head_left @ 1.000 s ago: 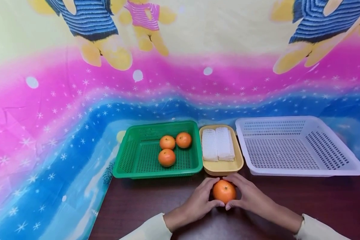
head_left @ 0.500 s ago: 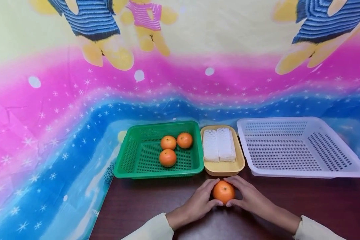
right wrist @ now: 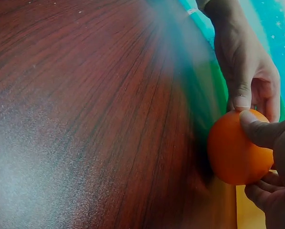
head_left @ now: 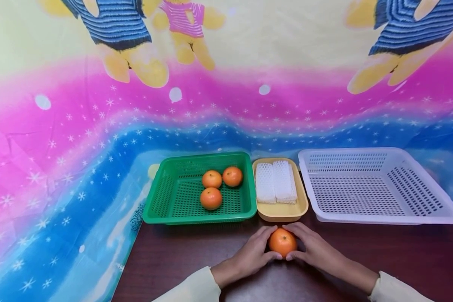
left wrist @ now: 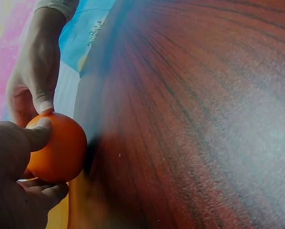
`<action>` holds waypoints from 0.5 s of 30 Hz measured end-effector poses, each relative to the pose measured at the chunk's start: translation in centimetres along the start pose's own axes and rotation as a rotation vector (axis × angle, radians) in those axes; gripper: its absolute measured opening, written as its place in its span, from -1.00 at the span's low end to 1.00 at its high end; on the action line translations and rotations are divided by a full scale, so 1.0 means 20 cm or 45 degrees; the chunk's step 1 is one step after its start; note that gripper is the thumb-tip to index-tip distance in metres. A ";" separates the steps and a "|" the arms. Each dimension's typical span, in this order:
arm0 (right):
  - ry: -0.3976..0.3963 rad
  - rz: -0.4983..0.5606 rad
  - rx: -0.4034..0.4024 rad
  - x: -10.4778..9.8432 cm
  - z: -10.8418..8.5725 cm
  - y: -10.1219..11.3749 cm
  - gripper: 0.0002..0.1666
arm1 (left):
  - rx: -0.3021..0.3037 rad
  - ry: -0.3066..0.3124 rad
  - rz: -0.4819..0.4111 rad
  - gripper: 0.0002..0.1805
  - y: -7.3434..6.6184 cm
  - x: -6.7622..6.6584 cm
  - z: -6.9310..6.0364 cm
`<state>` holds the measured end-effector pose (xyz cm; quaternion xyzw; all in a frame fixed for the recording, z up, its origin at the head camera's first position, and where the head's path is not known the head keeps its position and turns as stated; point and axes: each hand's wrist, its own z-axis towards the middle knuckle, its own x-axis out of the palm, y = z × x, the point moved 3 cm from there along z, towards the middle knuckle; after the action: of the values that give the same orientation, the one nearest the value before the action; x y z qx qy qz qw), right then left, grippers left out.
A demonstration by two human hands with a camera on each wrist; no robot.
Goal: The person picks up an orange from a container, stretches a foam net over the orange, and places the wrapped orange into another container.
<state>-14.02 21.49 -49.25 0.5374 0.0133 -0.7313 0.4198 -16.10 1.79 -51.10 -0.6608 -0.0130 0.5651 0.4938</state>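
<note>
In the head view, an orange (head_left: 283, 243) is at the front middle of the table, between both hands. My left hand (head_left: 251, 253) grips its left side, with fingers curled behind and the thumb at the near side. On the right side, my right hand (head_left: 314, 246) holds it the same way, and the two thumbs nearly meet. Both wrist views show the orange (left wrist: 61, 149) low against the dark wood; whether it touches the table is hard to tell. Three more oranges (head_left: 211, 199) lie in a green basket (head_left: 166, 214) at the back left.
Behind the hands, a yellow tray (head_left: 281, 213) bears white foam net sleeves (head_left: 265, 182) in two stacks. To its right stands a white perforated basket (head_left: 381, 216). A patterned cloth (head_left: 226, 113) hangs behind the dark wooden table (head_left: 181, 251).
</note>
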 end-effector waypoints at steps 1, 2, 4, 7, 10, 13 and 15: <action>0.002 -0.001 -0.002 0.00 0.00 0.00 -0.17 | -0.008 0.001 -0.004 -0.21 0.00 0.00 0.00; 0.005 -0.003 -0.004 0.00 0.00 0.00 -0.17 | -0.015 0.002 -0.015 -0.22 0.00 0.00 0.00; 0.016 0.000 -0.009 0.00 0.00 0.00 -0.17 | -0.027 0.001 -0.032 -0.23 0.01 0.01 -0.01; 0.037 -0.002 -0.018 0.00 0.01 0.00 -0.17 | -0.034 -0.002 -0.056 -0.23 0.01 0.01 -0.02; 0.060 0.015 -0.011 0.00 0.02 0.00 -0.18 | -0.029 -0.010 -0.058 -0.22 0.01 0.02 -0.02; 0.077 0.031 0.004 0.00 0.03 0.00 -0.19 | -0.029 -0.017 -0.048 -0.22 0.02 0.02 -0.02; 0.087 0.037 0.006 0.00 0.03 0.00 -0.20 | -0.026 -0.022 -0.046 -0.22 0.02 0.02 -0.02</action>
<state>-14.48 21.27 -48.95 0.5632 0.0180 -0.7063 0.4285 -15.85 1.61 -51.70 -0.6603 -0.0350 0.5617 0.4972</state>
